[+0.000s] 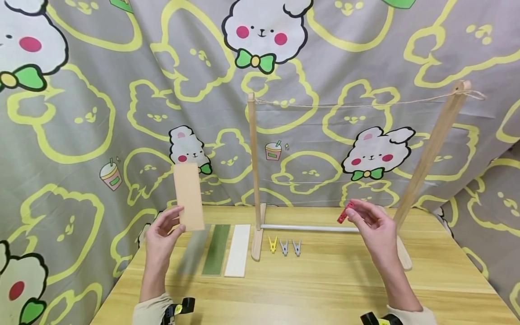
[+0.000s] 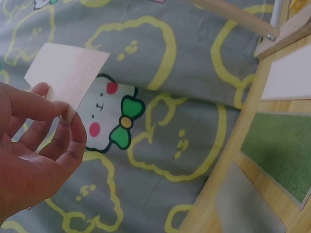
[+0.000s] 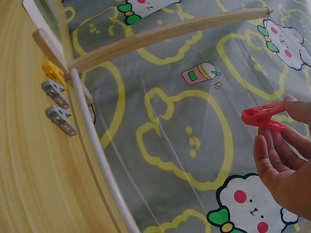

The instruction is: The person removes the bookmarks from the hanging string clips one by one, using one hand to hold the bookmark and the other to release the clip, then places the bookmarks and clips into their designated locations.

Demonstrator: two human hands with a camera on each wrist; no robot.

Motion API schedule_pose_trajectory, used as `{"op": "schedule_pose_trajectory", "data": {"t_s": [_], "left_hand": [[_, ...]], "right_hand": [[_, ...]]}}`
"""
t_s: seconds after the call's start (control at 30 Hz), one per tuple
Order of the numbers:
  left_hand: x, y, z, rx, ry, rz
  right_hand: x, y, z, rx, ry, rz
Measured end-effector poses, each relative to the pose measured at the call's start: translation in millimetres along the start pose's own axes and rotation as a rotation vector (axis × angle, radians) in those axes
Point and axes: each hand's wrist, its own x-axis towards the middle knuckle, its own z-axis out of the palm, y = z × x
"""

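My left hand (image 1: 161, 232) pinches a peach-coloured rectangular card (image 1: 189, 196) by its lower left edge and holds it upright above the table. In the left wrist view the thumb and fingertips meet at the corner of the card (image 2: 68, 73). Off to the right, my right hand (image 1: 375, 230) pinches a red clothespin (image 1: 345, 212) between thumb and fingers, raised in front of the wooden frame's right side. The right wrist view shows the red clothespin (image 3: 262, 114) with its narrow end pointing left.
A wooden frame (image 1: 254, 167) carries a slack string (image 1: 349, 106) across its top and a white rod (image 1: 308, 228) low down. Yellow (image 1: 272, 244) and grey clothespins (image 1: 297, 247) lie before it. Grey, green (image 1: 216, 250) and white cards (image 1: 237, 250) lie left. A patterned curtain (image 1: 211, 67) hangs behind.
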Motion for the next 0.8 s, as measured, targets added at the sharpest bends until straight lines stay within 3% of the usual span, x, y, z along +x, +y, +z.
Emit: {"op": "schedule_pose_trajectory", "data": {"t_s": [0.5, 0.8], "left_hand": [[6.4, -10.5, -1.7, 0.005, -0.018, -0.018], [0.4, -12.5, -19.2, 0.056, -0.024, -0.008]], "right_hand": [[-2, 12, -3.1, -0.135, -0.002, 0.028], [-3, 26, 8.3, -0.159, -0.057, 0.069]]}}
